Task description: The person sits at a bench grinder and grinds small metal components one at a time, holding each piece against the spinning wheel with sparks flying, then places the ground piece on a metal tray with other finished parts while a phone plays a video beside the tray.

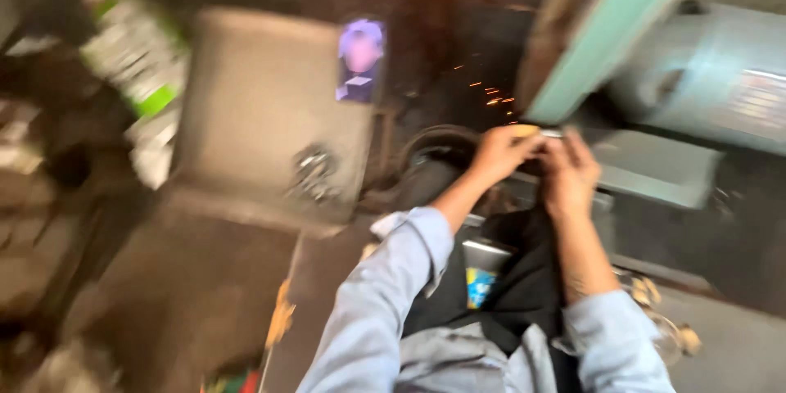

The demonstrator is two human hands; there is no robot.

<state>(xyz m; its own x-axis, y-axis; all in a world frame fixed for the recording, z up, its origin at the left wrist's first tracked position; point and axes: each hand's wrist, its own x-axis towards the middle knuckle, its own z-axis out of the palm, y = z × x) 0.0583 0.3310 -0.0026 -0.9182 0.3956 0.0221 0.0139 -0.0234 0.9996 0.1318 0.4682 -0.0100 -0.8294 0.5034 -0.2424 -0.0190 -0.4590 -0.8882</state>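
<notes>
- Left hand (pixel 501 151): reaches forward and up, fingers curled closed in a pinch, meeting the other hand.
- Right hand (pixel 569 172): raised just beside it, back toward the camera, fingers bent inward, apparently gripping.
- Both forearms: bare, converging toward the hands; light blue sleeves pushed up to the elbows.

The rolled-up shirt sleeves (pixel 385 303) were pale blue-grey, worn over a black apron-like cloth (pixel 524 278) beside a small bright blue and yellow patch (pixel 480 286). Orange sparks (pixel 490 97) glowed against the dark brown machine bed (pixel 458 41), next to a slanted mint-green metal beam (pixel 610 33) and a silvery-grey motor housing (pixel 704 74). The blurred flat slab (pixel 262 106) was dull grey-brown, carrying a purple and white card (pixel 360 59), with white and bright green packaging (pixel 135 57) alongside.
</notes>
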